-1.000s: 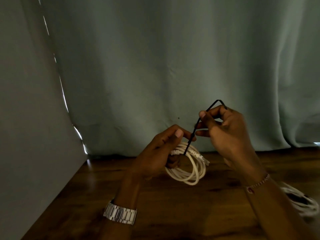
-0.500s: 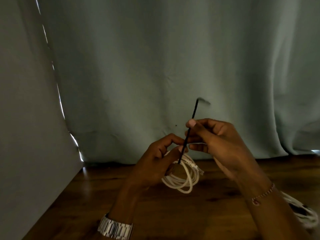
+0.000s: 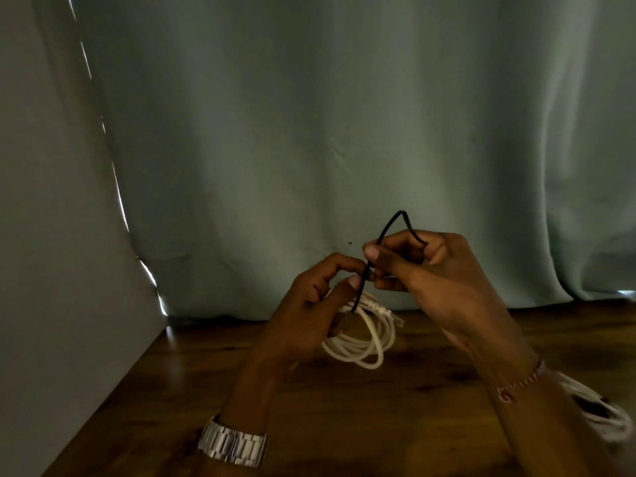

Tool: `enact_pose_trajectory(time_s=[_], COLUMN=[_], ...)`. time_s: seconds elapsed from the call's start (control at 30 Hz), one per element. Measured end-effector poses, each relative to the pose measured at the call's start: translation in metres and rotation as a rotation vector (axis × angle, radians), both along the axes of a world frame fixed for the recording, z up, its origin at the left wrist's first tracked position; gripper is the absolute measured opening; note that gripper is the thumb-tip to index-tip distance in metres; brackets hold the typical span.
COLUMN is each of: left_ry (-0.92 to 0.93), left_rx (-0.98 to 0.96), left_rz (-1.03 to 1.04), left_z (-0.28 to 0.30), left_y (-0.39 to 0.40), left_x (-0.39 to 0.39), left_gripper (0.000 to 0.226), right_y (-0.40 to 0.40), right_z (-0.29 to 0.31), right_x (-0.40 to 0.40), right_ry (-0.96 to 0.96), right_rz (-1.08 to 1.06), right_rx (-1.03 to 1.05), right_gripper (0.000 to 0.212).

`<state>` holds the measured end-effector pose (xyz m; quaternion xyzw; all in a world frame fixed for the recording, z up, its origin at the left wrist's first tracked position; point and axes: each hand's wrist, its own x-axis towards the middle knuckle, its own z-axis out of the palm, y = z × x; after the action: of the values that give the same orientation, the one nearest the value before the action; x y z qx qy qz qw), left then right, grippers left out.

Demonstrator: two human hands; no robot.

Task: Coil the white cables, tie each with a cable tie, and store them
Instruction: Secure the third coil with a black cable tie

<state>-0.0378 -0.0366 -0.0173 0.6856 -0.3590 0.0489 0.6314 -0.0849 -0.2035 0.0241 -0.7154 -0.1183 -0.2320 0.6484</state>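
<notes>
A coiled white cable (image 3: 368, 342) hangs above the wooden table (image 3: 344, 425), gripped at its top by my left hand (image 3: 309, 315), whose thumb and forefinger meet at the base of a black cable tie (image 3: 385, 235). The tie rises from the coil, bends at a peak and comes back down. My right hand (image 3: 430, 270) pinches the tie between thumb and fingers just right of my left hand. The tie's lower end is hidden behind the coil and my fingers.
Another bundle of white cable (image 3: 605, 418) lies on the table at the far right, partly behind my right forearm. A pale green curtain (image 3: 344, 132) hangs close behind the table, and a grey wall (image 3: 51, 270) borders its left side.
The tie stood straight up half a second ago; now its free end is bent over into a peak by my right hand. My left hand still holds the coil.
</notes>
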Motion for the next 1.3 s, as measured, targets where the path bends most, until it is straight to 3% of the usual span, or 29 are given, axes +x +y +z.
enact_pose_trajectory(time_s=[0.6, 0.93, 1.1, 1.2, 1.3], left_ry=[0.027, 0.19, 0.211, 0.098, -0.091], left_rx=[-0.04, -0.171, -0.167, -0.024, 0.136], left_rz=[-0.105, -0.283, -0.279, -0.142, -0.05], left_z=[-0.005, -0.01, -0.008, -0.006, -0.005], left_y=[-0.008, -0.011, -0.006, -0.005, 0.0], left_x=[-0.002, -0.001, -0.001, -0.001, 0.001], left_gripper=[0.02, 0.012, 0.014, 0.019, 0.008], right_y=[0.003, 0.007, 0.009, 0.004, 0.0], right_z=[-0.016, -0.028, -0.033, -0.028, -0.025], right_x=[0.023, 0.03, 0.036, 0.034, 0.03], right_ry=[-0.05, -0.187, -0.262, -0.272, -0.211], right_rz=[-0.193, -0.341, -0.391, -0.397, -0.326], right_rx=[0.057, -0.112, -0.187, -0.2, -0.12], right_gripper=[0.014, 0.017, 0.017, 0.016, 0.017])
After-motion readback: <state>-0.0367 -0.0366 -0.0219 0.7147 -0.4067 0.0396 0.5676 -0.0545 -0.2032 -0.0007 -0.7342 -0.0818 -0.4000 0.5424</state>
